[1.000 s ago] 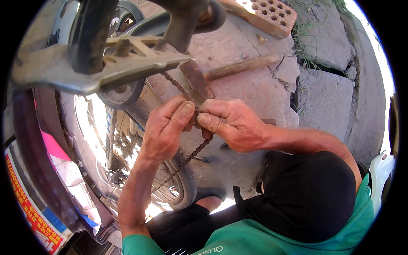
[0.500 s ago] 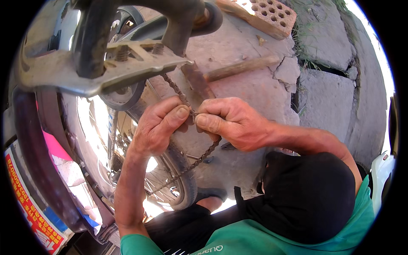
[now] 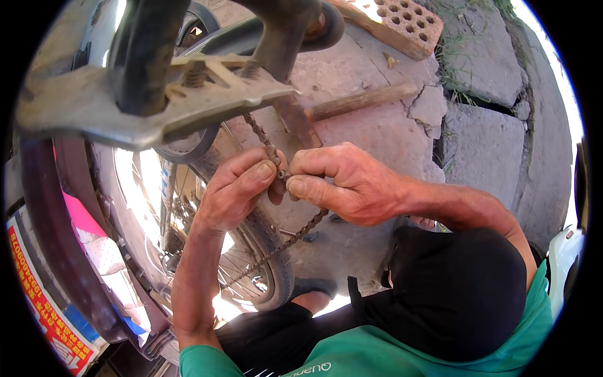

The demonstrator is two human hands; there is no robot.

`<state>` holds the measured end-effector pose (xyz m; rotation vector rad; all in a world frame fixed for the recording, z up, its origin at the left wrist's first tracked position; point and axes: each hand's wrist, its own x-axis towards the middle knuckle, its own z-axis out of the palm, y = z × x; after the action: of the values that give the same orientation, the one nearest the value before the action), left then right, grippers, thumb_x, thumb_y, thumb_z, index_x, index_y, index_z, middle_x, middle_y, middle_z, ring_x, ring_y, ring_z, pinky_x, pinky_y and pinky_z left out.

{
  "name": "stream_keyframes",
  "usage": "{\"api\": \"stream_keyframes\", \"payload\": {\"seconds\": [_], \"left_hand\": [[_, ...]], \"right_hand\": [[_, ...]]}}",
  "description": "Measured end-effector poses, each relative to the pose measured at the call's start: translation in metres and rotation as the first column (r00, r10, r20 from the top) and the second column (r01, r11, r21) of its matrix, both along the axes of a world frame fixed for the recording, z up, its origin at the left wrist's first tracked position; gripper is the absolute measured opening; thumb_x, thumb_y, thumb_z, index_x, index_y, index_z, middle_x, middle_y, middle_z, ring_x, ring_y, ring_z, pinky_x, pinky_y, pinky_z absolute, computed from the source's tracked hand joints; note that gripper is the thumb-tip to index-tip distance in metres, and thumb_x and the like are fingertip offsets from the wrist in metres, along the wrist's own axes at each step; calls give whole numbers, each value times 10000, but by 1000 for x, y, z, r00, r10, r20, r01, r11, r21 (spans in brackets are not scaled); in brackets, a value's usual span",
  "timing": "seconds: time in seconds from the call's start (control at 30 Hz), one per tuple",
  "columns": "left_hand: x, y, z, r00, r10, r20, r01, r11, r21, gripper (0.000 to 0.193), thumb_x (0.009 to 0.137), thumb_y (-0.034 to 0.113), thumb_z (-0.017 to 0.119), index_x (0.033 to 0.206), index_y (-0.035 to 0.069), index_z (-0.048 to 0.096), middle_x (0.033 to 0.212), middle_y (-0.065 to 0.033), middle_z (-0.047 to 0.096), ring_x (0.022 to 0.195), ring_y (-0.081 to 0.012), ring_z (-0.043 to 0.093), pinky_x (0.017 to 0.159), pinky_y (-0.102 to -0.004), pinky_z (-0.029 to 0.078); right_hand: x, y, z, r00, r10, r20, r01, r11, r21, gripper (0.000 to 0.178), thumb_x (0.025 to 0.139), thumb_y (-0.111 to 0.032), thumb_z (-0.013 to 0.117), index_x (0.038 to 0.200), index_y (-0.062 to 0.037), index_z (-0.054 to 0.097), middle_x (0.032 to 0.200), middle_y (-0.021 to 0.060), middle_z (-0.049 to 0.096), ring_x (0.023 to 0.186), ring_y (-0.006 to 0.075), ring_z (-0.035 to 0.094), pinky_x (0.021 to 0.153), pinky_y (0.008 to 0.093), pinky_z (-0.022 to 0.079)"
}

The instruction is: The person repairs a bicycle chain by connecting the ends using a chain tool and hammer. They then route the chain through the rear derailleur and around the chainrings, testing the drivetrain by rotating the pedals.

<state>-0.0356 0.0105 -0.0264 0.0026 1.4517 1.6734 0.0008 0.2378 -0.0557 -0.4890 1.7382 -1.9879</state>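
A rusty bicycle chain (image 3: 294, 239) runs through both hands. My left hand (image 3: 242, 187) is closed in a pinch on the chain, thumb against the forefinger. Close beside it, my right hand (image 3: 348, 185) pinches the chain between thumb and forefinger. A short piece of chain shows between the fingertips; whether its links are joined there I cannot tell. From my left hand the chain goes up behind a grey metal plate (image 3: 220, 103). Below my right hand it slants down to the left, across a bicycle wheel (image 3: 284, 271).
A hammer (image 3: 364, 102) with a wooden handle lies on cracked concrete beyond my hands. Farther off is a brick (image 3: 411, 28) with holes. Dark thick tubes (image 3: 147, 56) overhang at upper left. My black-clad knee (image 3: 446, 292) is at lower right.
My hands keep their pinch on the chain, and a little more of it shows between the fingertips. The plate and the ground things have shifted slightly in the view.
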Motion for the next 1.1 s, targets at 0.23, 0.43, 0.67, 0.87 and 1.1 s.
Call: {"api": "stream_keyframes", "payload": {"seconds": [0.23, 0.43, 0.67, 0.87, 1.1], "left_hand": [[1, 0, -1, 999, -4, -33, 6, 999, 45, 329, 982, 282, 556, 1036, -40, 598, 910, -76, 595, 815, -149, 566, 752, -283, 449], [5, 3, -8, 994, -8, -112, 9, 1000, 8, 316, 997, 281, 539, 1026, -27, 605, 889, -65, 604, 809, -141, 568, 752, -280, 455], [6, 3, -6, 976, -35, -213, 18, 996, -82, 314, 1012, 280, 525, 964, -15, 618, 835, -52, 619, 789, -129, 572, 734, -273, 461], [2, 4, 1, 944, -144, -297, 73, 969, -238, 351, 1003, 317, 536, 908, -10, 620, 795, -50, 622, 769, -125, 573, 717, -270, 458], [3, 3, -5, 993, -15, -119, 13, 1000, -23, 318, 993, 291, 542, 973, -17, 617, 844, -58, 618, 799, -139, 576, 762, -275, 450]], "right_hand": [[-1, -1, 3, 999, 6, 34, -6, 1000, 4, 290, 983, -235, 541, 896, 31, 616, 743, 162, 578, 685, 255, 562, 659, 387, 455], [4, -2, 1, 995, -39, 94, 39, 999, 10, 299, 975, -243, 531, 916, 31, 636, 742, 164, 586, 679, 246, 560, 660, 382, 455], [3, 0, 5, 979, -9, 203, 10, 1000, -5, 326, 966, -265, 525, 922, 33, 648, 733, 183, 583, 660, 264, 557, 648, 384, 449], [0, 0, 5, 984, -3, 175, -11, 997, 80, 338, 963, -270, 528, 885, 43, 627, 716, 187, 572, 643, 264, 549, 634, 411, 437], [-1, -1, 5, 990, 8, 140, -11, 1000, 22, 338, 957, -270, 540, 851, 43, 613, 703, 176, 556, 644, 251, 538, 628, 404, 433]]}}
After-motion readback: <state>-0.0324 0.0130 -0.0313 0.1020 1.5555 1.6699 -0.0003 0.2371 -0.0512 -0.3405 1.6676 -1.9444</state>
